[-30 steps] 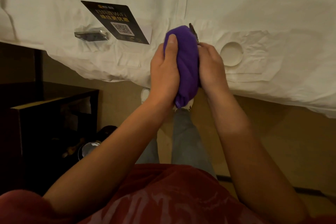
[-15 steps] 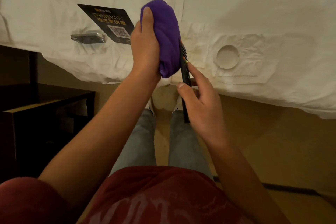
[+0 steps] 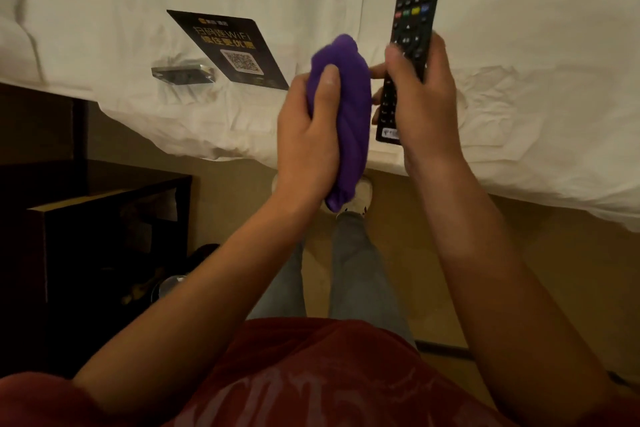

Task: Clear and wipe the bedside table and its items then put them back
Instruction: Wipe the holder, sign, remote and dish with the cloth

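Up in front of the chest, the right hand (image 3: 420, 104) is closed around the lower half of a long black plastic remote control (image 3: 414, 21) with rows of small coloured buttons, holding it nearly upright with the button face toward the camera and its top end tilted slightly to the right. Just beside it, the left hand (image 3: 308, 139) is clenched around a bunched purple cloth (image 3: 346, 97), thumb pressed across the front (the cloth bulges above and below the fist). Cloth and remote sit close together, and whether they touch cannot be told, since the right fingers cover that spot.

Behind both hands lies a bed covered in a wrinkled white sheet (image 3: 519, 45). On it, to the left, rests a flat black rectangular card (image 3: 228, 48) printed with yellow lettering and a QR code, and just left of the card lies a small clear acrylic block (image 3: 183, 74). At the lower left stands the dark wooden bedside desk (image 3: 104, 201), its interior too dim to read. Grey trousers and pale shoes show below on the tan floor (image 3: 519, 270).
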